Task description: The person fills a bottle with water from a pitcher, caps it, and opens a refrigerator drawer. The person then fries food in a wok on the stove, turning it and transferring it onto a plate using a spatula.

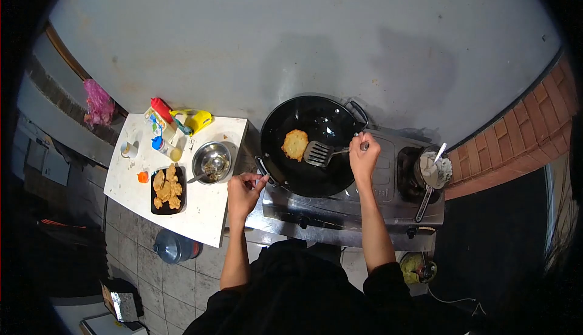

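Golden patty lies left of my right fingers, which hold the spatula. Whether my left fingers grip, I can't tell.

Moderate indoor light; fisheye view, corners black.

Two soft shadows on broad matte grey wall; source outside frame. White specular spots in round black metal wok; glare along shiny steel stove front. Reddish brick ledge bowed at right. Centre fairly sharp; lower left dim, detail lost.
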{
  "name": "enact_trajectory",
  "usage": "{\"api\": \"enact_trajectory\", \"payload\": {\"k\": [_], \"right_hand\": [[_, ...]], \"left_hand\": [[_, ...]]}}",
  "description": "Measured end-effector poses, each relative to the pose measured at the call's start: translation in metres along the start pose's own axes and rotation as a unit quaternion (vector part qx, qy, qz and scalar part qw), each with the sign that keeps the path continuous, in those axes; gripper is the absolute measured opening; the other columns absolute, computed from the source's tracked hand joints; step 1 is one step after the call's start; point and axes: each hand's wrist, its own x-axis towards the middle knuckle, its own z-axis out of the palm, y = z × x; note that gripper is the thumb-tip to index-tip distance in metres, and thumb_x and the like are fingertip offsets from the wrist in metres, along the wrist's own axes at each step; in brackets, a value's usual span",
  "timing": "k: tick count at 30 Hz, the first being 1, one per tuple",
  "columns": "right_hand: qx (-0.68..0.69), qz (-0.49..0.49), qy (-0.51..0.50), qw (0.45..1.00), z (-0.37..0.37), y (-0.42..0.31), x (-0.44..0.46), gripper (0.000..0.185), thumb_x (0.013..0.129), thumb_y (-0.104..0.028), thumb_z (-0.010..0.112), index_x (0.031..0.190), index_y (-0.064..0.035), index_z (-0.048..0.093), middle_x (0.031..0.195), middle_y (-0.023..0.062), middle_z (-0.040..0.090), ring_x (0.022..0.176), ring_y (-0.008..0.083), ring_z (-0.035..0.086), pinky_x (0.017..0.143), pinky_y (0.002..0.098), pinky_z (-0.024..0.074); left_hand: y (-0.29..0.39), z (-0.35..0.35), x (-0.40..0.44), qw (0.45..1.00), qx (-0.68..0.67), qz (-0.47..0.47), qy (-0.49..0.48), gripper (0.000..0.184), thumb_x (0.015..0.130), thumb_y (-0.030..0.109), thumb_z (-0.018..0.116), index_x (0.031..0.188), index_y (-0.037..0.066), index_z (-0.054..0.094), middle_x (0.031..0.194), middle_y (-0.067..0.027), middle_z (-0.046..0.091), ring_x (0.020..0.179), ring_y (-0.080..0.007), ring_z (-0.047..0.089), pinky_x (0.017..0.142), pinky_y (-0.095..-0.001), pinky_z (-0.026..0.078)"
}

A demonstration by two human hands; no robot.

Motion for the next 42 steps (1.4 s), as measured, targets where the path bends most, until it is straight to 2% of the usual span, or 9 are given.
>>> {"api": "enact_trajectory", "payload": {"k": [2, 12, 15, 17, 23, 30, 38, 39, 42], "right_hand": [[-0.066, -0.047, 0.061, 0.995, 0.000, -0.006, 0.001, 0.027, 0.085, -0.006, 0.056, 0.063, 0.0024, 0.042, 0.051, 0.0146, 0.036, 0.049, 0.0152, 0.032, 0.047, 0.0341, 0.0311], [-0.073, -0.131, -0.002, 0.989, -0.010, -0.002, 0.022, 0.026, 0.085, -0.004, 0.059, 0.066, 0.0015, 0.042, 0.053, 0.0162, 0.041, 0.048, 0.0247, 0.031, 0.046, 0.0336, 0.0344], [-0.031, -0.113, -0.040, 0.992, -0.009, 0.006, 0.025, 0.028, 0.086, -0.004, 0.058, 0.066, 0.0008, 0.040, 0.054, 0.0160, 0.040, 0.048, 0.0205, 0.032, 0.047, 0.0334, 0.0346], [-0.007, -0.128, -0.108, 0.986, -0.007, 0.010, 0.026, 0.035, 0.094, -0.007, 0.051, 0.062, -0.0024, 0.037, 0.051, 0.0020, 0.042, 0.049, 0.0081, 0.042, 0.046, 0.0269, 0.0323], [0.089, 0.011, -0.079, 0.993, -0.016, -0.005, 0.029, 0.033, 0.090, -0.007, 0.056, 0.061, -0.0017, 0.040, 0.052, 0.0021, 0.041, 0.050, 0.0068, 0.041, 0.046, 0.0286, 0.0343], [0.017, 0.012, -0.007, 1.000, -0.026, -0.039, 0.034, 0.034, 0.087, -0.006, 0.056, 0.058, -0.0018, 0.040, 0.047, 0.0030, 0.042, 0.048, 0.0081, 0.042, 0.047, 0.0289, 0.0357], [-0.055, -0.033, 0.037, 0.997, -0.003, -0.044, 0.029, 0.031, 0.083, -0.007, 0.057, 0.058, 0.0030, 0.042, 0.050, 0.0171, 0.038, 0.047, 0.0156, 0.033, 0.047, 0.0372, 0.0317], [-0.089, -0.054, 0.034, 0.994, -0.001, -0.043, 0.028, 0.035, 0.086, -0.005, 0.056, 0.054, 0.0000, 0.042, 0.046, 0.0065, 0.050, 0.044, 0.0102, 0.046, 0.045, 0.0287, 0.0341], [-0.091, -0.055, 0.035, 0.994, 0.007, -0.050, 0.021, 0.035, 0.086, -0.006, 0.056, 0.055, -0.0001, 0.043, 0.046, 0.0066, 0.051, 0.044, 0.0106, 0.046, 0.045, 0.0288, 0.0344]], "left_hand": [[0.000, 0.000, 0.000, 1.000, 0.002, 0.004, 0.001, 0.024, 0.075, 0.019, 0.077, 0.077, -0.004, 0.070, 0.057, -0.0078, 0.056, 0.051, -0.0124, 0.051, 0.050, -0.0272, 0.040], [-0.002, 0.000, -0.001, 1.000, 0.000, 0.015, 0.008, 0.024, 0.074, 0.019, 0.078, 0.078, -0.003, 0.070, 0.057, -0.0073, 0.056, 0.051, -0.0123, 0.051, 0.050, -0.0268, 0.040], [0.001, -0.001, -0.002, 1.000, 0.007, 0.016, 0.005, 0.024, 0.075, 0.019, 0.077, 0.078, -0.003, 0.070, 0.057, -0.0070, 0.056, 0.051, -0.0121, 0.050, 0.049, -0.0266, 0.040], [-0.005, 0.001, -0.001, 1.000, 0.003, 0.018, 0.001, 0.024, 0.075, 0.019, 0.077, 0.078, -0.003, 0.070, 0.057, -0.0069, 0.056, 0.051, -0.0121, 0.050, 0.049, -0.0266, 0.039], [-0.003, 0.001, -0.001, 1.000, 0.000, 0.020, 0.004, 0.024, 0.074, 0.019, 0.078, 0.078, -0.003, 0.070, 0.057, -0.0070, 0.056, 0.050, -0.0121, 0.050, 0.049, -0.0267, 0.039], [0.001, 0.000, -0.001, 1.000, 0.014, 0.018, 0.004, 0.024, 0.074, 0.019, 0.078, 0.077, -0.003, 0.070, 0.057, -0.0079, 0.057, 0.050, -0.0128, 0.051, 0.049, -0.0269, 0.040], [0.000, 0.002, 0.000, 1.000, 0.013, 0.023, 0.008, 0.024, 0.075, 0.020, 0.077, 0.077, -0.003, 0.070, 0.057, -0.0083, 0.057, 0.050, -0.0134, 0.051, 0.049, -0.0278, 0.041], [0.000, 0.002, 0.000, 1.000, 0.014, 0.021, 0.006, 0.024, 0.075, 0.020, 0.077, 0.077, -0.003, 0.070, 0.058, -0.0083, 0.057, 0.050, -0.0134, 0.051, 0.049, -0.0279, 0.041], [0.002, 0.001, -0.001, 1.000, 0.017, 0.023, 0.006, 0.024, 0.075, 0.020, 0.077, 0.077, -0.003, 0.070, 0.057, -0.0084, 0.057, 0.050, -0.0135, 0.051, 0.049, -0.0278, 0.040]]}}
